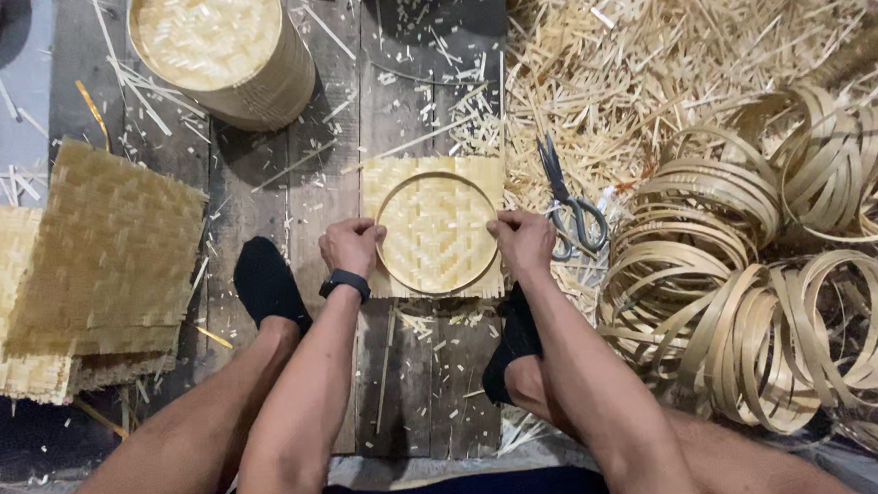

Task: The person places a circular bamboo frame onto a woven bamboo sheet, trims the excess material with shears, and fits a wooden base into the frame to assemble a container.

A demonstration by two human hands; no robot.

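A square woven bamboo mat point(395, 179) lies on the dark wooden boards in front of me, with a round bamboo hoop point(434, 177) pressed onto it. My left hand point(351, 246), a dark band on its wrist, grips the hoop's left edge with curled fingers. At the hoop's right edge my right hand point(523, 241) grips the rim the same way. Both feet in black socks rest on the boards below the mat.
Black-handled scissors point(567, 202) lie just right of the mat. Many bamboo hoops point(762, 300) are piled at the right, beside a heap of bamboo scraps point(668, 34). Stacked woven mats point(99, 255) sit at the left. A stack of finished round trays point(223, 48) stands behind.
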